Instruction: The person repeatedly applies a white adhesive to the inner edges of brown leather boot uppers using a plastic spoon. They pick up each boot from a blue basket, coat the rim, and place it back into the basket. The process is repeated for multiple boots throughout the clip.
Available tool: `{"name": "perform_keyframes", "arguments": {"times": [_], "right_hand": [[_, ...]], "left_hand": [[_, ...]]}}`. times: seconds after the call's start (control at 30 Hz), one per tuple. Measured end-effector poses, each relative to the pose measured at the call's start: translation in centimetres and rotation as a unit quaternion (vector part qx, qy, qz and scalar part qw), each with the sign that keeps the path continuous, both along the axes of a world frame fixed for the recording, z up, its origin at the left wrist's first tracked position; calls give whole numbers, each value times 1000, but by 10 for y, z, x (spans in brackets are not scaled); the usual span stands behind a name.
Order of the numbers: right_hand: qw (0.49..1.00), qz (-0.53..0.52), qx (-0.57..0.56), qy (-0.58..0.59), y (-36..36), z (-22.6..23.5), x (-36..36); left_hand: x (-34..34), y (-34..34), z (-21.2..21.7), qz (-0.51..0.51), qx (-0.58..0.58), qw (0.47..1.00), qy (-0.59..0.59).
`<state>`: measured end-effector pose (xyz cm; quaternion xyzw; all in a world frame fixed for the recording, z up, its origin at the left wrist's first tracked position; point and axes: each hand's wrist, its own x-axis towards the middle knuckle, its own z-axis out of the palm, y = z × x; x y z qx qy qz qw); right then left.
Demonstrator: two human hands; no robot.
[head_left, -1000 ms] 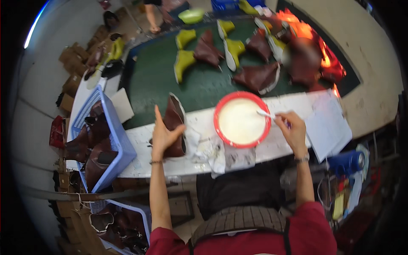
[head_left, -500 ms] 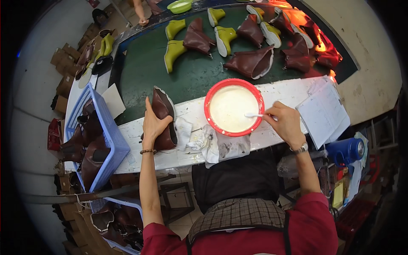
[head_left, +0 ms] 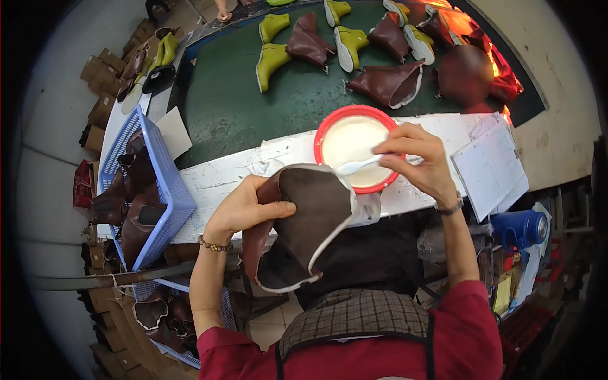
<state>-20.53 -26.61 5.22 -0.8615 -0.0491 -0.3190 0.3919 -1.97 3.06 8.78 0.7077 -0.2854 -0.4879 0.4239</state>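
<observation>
At the left end of the bench (head_left: 215,180) I note a blue basket (head_left: 166,190) holding several dark brown boot uppers (head_left: 136,209); a second blue basket (head_left: 166,313) with more uppers sits below the bench near the floor. A white card (head_left: 172,132) lies just beside the upper basket's far rim.

My left hand (head_left: 244,209) is over the near edge of the bench, left of centre. Its fingers (head_left: 266,209) are pinching the brown boot upper (head_left: 304,228), thumb pressed on the outer face and the rest curled behind the left edge. The upper hangs tilted, partly past the near edge over my lap, its pale trimmed rim facing down and right.

Right of it, a red-rimmed bowl (head_left: 354,149) of white paste stands on the bench's white strip near the centre. My right hand (head_left: 421,158) is over the bowl's right rim; its fingers (head_left: 405,142) are pressed together around a white brush (head_left: 358,166), whose tip points at the top corner of the upper. I cannot tell if tip and upper touch.

Beyond, on the green belt (head_left: 234,107), lie green boot lasts (head_left: 272,57) and further brown uppers (head_left: 386,82). At the right end of the bench rests a white sheet of paper (head_left: 491,168); a blue cylinder (head_left: 519,228) sits below that corner.
</observation>
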Motion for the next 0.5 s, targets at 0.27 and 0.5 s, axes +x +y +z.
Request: {"name": "perform_keyframes", "arguments": {"times": [0.27,0.5], "right_hand": [[998,-43,-50,-20,1,-9,11],[996,-80,-26,-17,30,-19,6]], "left_hand": [[-6,10,3,103,-122,987,-25],[-24,-2,7,261,-238,909,-221]]}}
